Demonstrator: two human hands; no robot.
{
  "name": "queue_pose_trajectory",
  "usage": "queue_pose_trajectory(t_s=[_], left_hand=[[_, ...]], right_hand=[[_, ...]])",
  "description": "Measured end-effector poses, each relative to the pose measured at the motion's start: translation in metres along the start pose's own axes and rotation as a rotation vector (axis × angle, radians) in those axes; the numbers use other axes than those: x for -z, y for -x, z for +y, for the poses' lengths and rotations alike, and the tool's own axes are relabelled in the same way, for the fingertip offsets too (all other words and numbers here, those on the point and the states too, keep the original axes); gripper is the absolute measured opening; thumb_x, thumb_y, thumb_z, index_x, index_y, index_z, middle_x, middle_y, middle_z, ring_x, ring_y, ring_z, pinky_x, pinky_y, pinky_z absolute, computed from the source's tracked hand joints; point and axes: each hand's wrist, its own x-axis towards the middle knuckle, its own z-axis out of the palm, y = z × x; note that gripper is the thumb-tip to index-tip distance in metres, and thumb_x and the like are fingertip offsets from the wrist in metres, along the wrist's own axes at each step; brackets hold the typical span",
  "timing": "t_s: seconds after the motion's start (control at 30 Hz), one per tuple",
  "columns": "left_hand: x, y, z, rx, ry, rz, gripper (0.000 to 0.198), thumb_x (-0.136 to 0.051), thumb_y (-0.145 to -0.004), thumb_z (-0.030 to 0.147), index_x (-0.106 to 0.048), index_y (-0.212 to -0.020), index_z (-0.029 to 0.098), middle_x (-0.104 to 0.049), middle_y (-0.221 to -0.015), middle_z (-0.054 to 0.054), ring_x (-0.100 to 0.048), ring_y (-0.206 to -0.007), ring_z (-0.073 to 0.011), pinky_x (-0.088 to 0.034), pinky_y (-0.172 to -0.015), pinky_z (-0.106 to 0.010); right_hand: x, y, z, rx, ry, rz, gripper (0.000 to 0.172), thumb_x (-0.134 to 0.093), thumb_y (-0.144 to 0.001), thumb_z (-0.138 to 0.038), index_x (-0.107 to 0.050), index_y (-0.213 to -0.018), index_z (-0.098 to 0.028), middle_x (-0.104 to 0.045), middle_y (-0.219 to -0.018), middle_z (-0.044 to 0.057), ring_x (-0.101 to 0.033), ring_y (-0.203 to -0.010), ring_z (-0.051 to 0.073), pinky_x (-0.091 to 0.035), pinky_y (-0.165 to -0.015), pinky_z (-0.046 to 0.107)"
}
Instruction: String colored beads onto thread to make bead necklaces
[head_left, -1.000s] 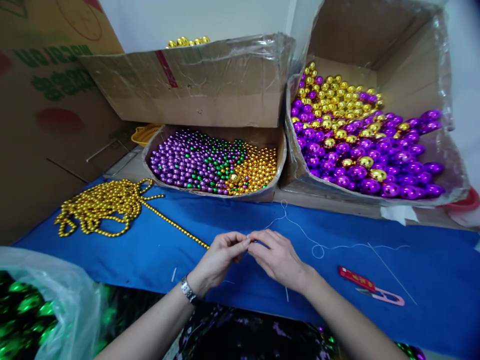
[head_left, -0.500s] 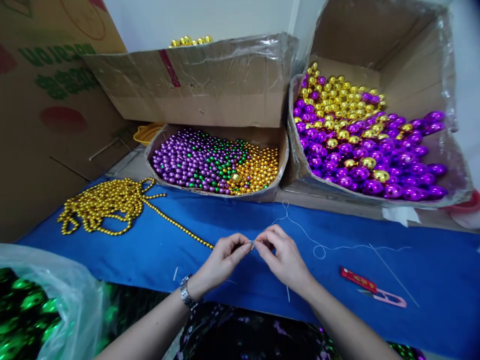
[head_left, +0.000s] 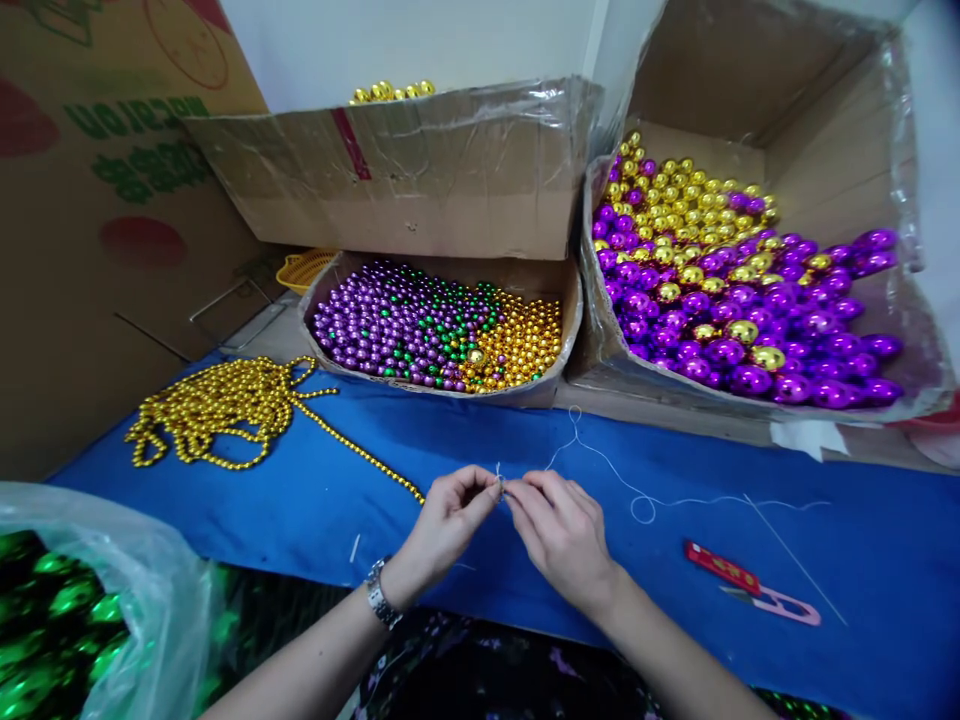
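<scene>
Over the blue cloth (head_left: 637, 570), my left hand (head_left: 450, 515) pinches white thread (head_left: 499, 470), a short tuft standing above its fingertips. My right hand (head_left: 566, 530) meets it there, thumb and fingers pressed together on the same thread; the exact grip is too small to make out. A strand of gold beads (head_left: 364, 455) runs from a coiled gold pile (head_left: 217, 405) to behind my left hand. More thread (head_left: 697, 497) trails in loops to the right, meeting a thin, straight needle-like rod (head_left: 795, 559).
Pink-handled snips (head_left: 787, 606) touch a red packet (head_left: 720, 568) at right. Behind stand a low cardboard box (head_left: 566, 370) of small purple, green and gold beads and a larger box (head_left: 825, 130) of purple and gold ones. A plastic bag (head_left: 169, 580) of green beads is at left.
My right hand has turned, its fingers now straighter and closer against the left fingertips. A thread tuft now shows above them. The whole view has shifted slightly.
</scene>
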Motion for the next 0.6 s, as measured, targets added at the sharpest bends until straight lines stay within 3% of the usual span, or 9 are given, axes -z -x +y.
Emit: queue_pose_trajectory(t_s=[0.2,0.4,0.5,0.6], left_hand=[[0.002,0.002,-0.003,-0.198,-0.209,-0.022,0.019,-0.05,-0.088,0.03,-0.063,-0.087,0.016,-0.062,-0.083,-0.005,-0.056,-0.079,-0.0167,-0.043,-0.073,-0.026],[-0.001,0.006,-0.007,-0.448,-0.45,0.034,0.016,-0.045,-0.09,0.021,-0.06,-0.093,0.017,-0.06,-0.088,-0.006,-0.056,-0.081,-0.0154,-0.043,-0.075,-0.026],[-0.003,0.004,-0.008,-0.405,-0.44,0.076,0.015,-0.047,-0.089,0.024,-0.059,-0.088,0.017,-0.06,-0.083,-0.004,-0.055,-0.077,-0.0152,-0.043,-0.071,-0.025],[-0.002,0.002,-0.008,-0.242,-0.323,0.048,0.02,-0.048,-0.089,0.032,-0.057,-0.079,0.016,-0.057,-0.072,-0.002,-0.052,-0.067,-0.0136,-0.042,-0.062,-0.023]], right_hand=[[-0.004,-0.002,-0.004,-0.063,0.011,-0.002,0.018,-0.051,-0.09,-0.022,-0.067,-0.099,-0.021,-0.066,-0.089,0.006,-0.06,-0.082,0.018,-0.04,-0.076,0.03],[-0.003,-0.005,-0.007,-0.214,-0.19,-0.039,0.016,-0.052,-0.088,-0.023,-0.068,-0.09,-0.023,-0.065,-0.086,0.006,-0.058,-0.083,0.019,-0.038,-0.079,0.032],[-0.006,-0.007,-0.007,-0.342,-0.38,-0.008,0.013,-0.054,-0.085,-0.025,-0.066,-0.084,-0.021,-0.063,-0.084,0.006,-0.057,-0.082,0.019,-0.039,-0.078,0.033],[-0.007,-0.013,-0.004,-0.497,-0.652,0.017,0.017,-0.047,-0.087,-0.03,-0.058,-0.082,-0.019,-0.058,-0.073,0.003,-0.055,-0.066,0.014,-0.043,-0.062,0.026]])
